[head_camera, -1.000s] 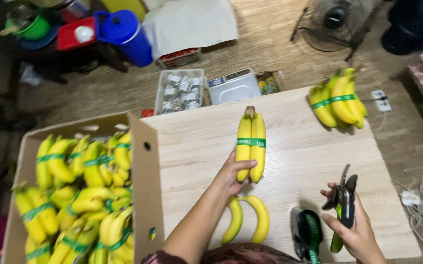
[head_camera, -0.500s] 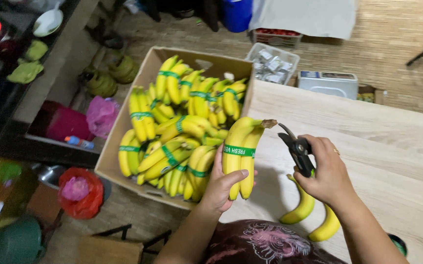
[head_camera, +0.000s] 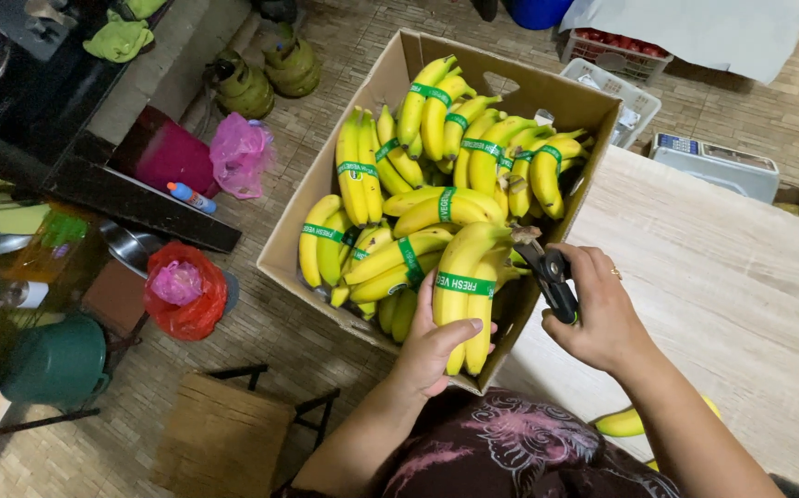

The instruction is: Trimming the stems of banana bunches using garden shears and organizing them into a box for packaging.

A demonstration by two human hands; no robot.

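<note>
My left hand [head_camera: 436, 346] grips a small bunch of yellow bananas [head_camera: 467, 281] with a green band, held over the near edge of an open cardboard box [head_camera: 293, 235]. The box is packed with several banded banana bunches [head_camera: 418, 175]. My right hand [head_camera: 602, 314] holds black pruning shears [head_camera: 547, 269], their tip at the stem end of the bunch I hold. Another banana [head_camera: 626, 421] lies on the wooden table [head_camera: 722, 277] below my right forearm, mostly hidden.
A grey scale [head_camera: 715, 164] and a white crate [head_camera: 616, 92] sit beyond the table's far edge. On the floor to the left are a red bag [head_camera: 184, 290], a pink bag [head_camera: 241, 152], a green bucket [head_camera: 53, 361] and a wooden stool [head_camera: 224, 433].
My view has swung from the table to the box. My left hand carried the banded bunch leftward over the box, and my right hand brought the shears up to its stem.
</note>
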